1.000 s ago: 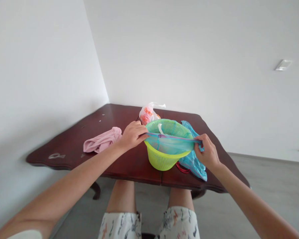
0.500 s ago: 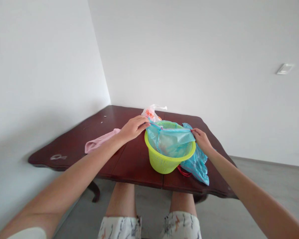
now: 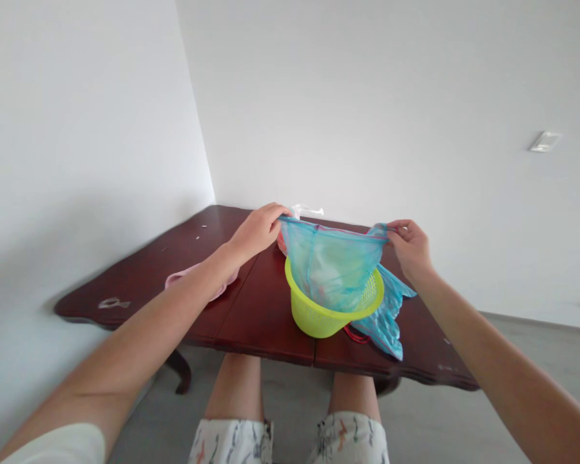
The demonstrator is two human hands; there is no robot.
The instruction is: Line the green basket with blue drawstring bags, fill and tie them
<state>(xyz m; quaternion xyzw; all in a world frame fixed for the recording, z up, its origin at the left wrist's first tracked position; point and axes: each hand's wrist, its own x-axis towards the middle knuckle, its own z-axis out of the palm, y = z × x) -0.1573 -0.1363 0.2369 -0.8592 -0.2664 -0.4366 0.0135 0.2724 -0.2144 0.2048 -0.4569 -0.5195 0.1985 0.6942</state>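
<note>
I'm seeing both hands pinching the blue bag [image 3: 332,270] at its mouth. Left hand [image 3: 257,231] is gripping the left corner of the rim between thumb and fingers, right hand [image 3: 410,248] is doing the same on the right corner, and the rim is running taut between them. The bag is hanging above the tabletop [image 3: 251,309], its lower part sitting down inside the green basket [image 3: 319,316]. Another piece of blue plastic [image 3: 385,316] is lying just right of the basket, touching it; can't tell if it's part of the same bag.

Handling read: thin film, very light, limp, probably slippery and easy to tear. The hemmed rim with the pinkish drawstring is looking like the best hold; the side walls would just stretch.

A pink cloth [image 3: 183,280] is lying on the left, partly behind the left forearm. A white bag [image 3: 304,211] is peeking out at the far side.
</note>
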